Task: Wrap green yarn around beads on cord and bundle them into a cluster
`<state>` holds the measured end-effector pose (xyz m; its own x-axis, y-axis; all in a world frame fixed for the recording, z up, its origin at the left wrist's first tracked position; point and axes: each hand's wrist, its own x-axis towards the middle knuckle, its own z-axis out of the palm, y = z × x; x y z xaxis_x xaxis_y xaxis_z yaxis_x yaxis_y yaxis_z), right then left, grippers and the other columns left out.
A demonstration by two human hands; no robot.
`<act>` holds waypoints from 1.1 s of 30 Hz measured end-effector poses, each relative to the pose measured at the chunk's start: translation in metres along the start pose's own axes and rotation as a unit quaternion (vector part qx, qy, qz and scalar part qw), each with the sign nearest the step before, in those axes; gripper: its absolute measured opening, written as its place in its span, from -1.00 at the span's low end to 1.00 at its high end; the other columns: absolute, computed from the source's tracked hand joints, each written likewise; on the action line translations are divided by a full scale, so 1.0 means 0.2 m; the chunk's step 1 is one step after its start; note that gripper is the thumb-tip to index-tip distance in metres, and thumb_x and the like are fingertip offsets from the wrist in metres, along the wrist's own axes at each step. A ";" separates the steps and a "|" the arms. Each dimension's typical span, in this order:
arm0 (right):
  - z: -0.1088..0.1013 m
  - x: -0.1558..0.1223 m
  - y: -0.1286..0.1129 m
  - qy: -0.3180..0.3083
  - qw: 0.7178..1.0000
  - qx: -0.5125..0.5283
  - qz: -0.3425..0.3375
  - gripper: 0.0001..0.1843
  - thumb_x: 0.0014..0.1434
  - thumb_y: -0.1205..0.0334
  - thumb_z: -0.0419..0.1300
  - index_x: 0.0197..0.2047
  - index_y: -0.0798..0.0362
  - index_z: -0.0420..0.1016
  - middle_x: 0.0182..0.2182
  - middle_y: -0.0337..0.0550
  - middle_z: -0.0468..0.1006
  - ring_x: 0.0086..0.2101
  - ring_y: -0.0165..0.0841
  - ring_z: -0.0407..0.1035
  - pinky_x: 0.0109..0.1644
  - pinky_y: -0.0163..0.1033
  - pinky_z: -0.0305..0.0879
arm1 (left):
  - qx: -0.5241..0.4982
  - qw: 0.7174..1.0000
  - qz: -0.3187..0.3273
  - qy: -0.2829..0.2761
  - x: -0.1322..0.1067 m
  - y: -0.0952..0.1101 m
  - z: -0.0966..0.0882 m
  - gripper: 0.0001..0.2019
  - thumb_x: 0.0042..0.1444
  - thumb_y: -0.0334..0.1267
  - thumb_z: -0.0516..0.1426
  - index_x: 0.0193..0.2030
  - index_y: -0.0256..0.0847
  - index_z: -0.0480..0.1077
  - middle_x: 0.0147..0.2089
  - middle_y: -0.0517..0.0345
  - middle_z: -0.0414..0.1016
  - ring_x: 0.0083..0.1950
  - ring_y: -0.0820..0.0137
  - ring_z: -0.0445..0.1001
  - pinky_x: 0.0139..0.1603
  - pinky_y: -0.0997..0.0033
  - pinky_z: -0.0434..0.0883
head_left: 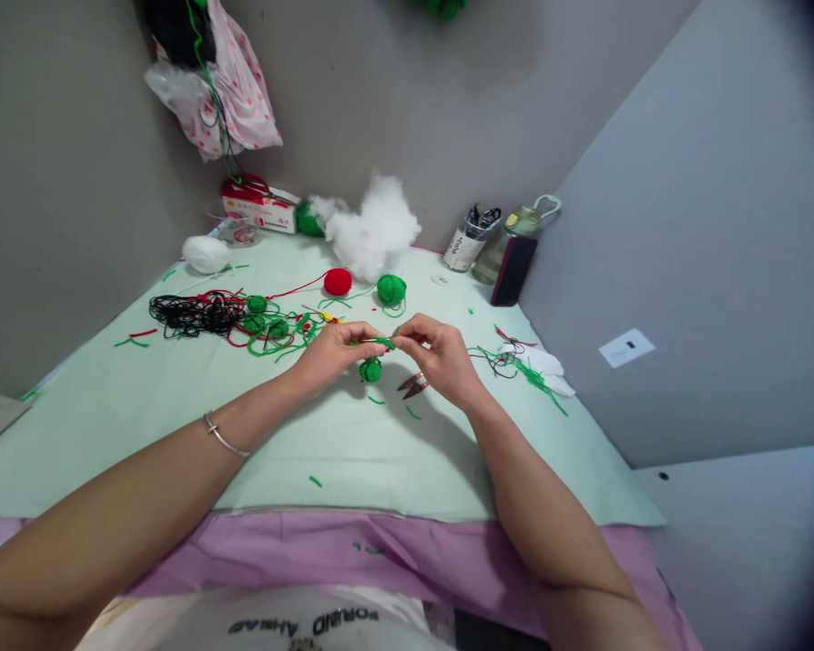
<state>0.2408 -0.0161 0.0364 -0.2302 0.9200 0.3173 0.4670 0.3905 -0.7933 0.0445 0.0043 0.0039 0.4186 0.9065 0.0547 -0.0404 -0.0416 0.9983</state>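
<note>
My left hand (pixel 336 355) and my right hand (pixel 440 354) meet over the middle of the table, fingers pinched close together. Between their fingertips is a small green yarn piece (pixel 385 344), mostly covered by the fingers; whether a needle or hook is there is too small to make out. Just below it a small green yarn ball (pixel 370 369) with dark lines hangs or rests; I cannot tell which. Under my right hand lie scissors (pixel 413 386), blades pointing left, handles hidden. Behind the hands sit a green yarn ball (pixel 392 289) and a red yarn ball (pixel 337 282).
Left of the hands lie tangled black yarn (pixel 194 315) and small green balls (pixel 278 327). White stuffing (pixel 376 231), a white yarn ball (pixel 205 255) and a red-and-white box (pixel 261 210) stand behind. At right are a pen cup (pixel 463 249), a bottle (pixel 492 258), a phone (pixel 514 271) and yarn scraps (pixel 543 384).
</note>
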 end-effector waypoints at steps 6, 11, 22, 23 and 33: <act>-0.01 0.01 0.01 0.054 0.998 -0.017 -0.031 -0.81 0.29 0.16 0.19 -0.23 0.05 0.61 -0.33 -0.16 0.53 -0.38 -0.40 0.34 -0.23 -0.24 0.25 | -0.019 0.999 -0.026 -0.011 0.01 -0.02 0.00 -0.66 -0.03 -0.03 0.34 -0.21 -0.24 0.56 -0.32 0.14 0.54 -0.30 0.40 0.43 -0.19 0.37 0.34; 0.01 -0.01 -0.01 -0.003 0.997 -0.052 -0.053 -0.88 0.25 0.22 0.24 -0.26 0.03 0.59 -0.32 -0.18 0.51 -0.38 -0.41 0.32 -0.27 -0.25 0.23 | 0.019 0.998 -0.021 -0.054 0.01 -0.03 0.00 -0.72 0.01 -0.04 0.29 -0.34 -0.25 0.51 -0.38 0.19 0.48 -0.35 0.44 0.37 -0.27 0.41 0.25; 0.05 -0.02 -0.04 -0.074 0.993 -0.095 0.013 -0.91 0.13 0.30 0.14 -0.40 0.07 0.43 -0.47 -0.26 0.44 -0.45 -0.45 0.23 -0.35 -0.29 0.12 | 0.078 0.992 -0.035 -0.089 0.00 -0.04 0.02 -0.73 0.00 -0.08 0.26 -0.48 -0.26 0.41 -0.53 0.26 0.30 -0.49 0.52 0.19 -0.45 0.47 0.07; 0.06 -0.02 -0.04 -0.049 0.994 -0.096 0.007 -0.93 0.08 0.33 0.14 -0.43 0.07 0.41 -0.49 -0.27 0.41 -0.46 -0.45 0.21 -0.35 -0.29 0.11 | 0.076 0.992 -0.034 -0.092 0.00 -0.03 0.03 -0.72 -0.01 -0.08 0.26 -0.50 -0.26 0.39 -0.54 0.27 0.28 -0.49 0.52 0.19 -0.45 0.48 0.06; 0.02 0.06 0.02 0.103 0.976 0.167 0.099 -0.73 0.12 0.03 0.25 -0.39 0.08 0.46 -0.51 -0.28 0.42 -0.54 -0.50 0.17 -0.43 -0.31 0.13 | 0.057 0.988 -0.055 -0.129 -0.01 0.02 0.02 -0.64 0.02 0.02 0.30 -0.48 -0.25 0.40 -0.52 0.25 0.31 -0.48 0.51 0.20 -0.44 0.45 0.11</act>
<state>0.2372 -0.0034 0.0348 0.0287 0.9772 0.2102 0.1734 0.2023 -0.9639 0.0472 0.0011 0.0083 0.6335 0.7709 -0.0664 0.1145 -0.0085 0.9934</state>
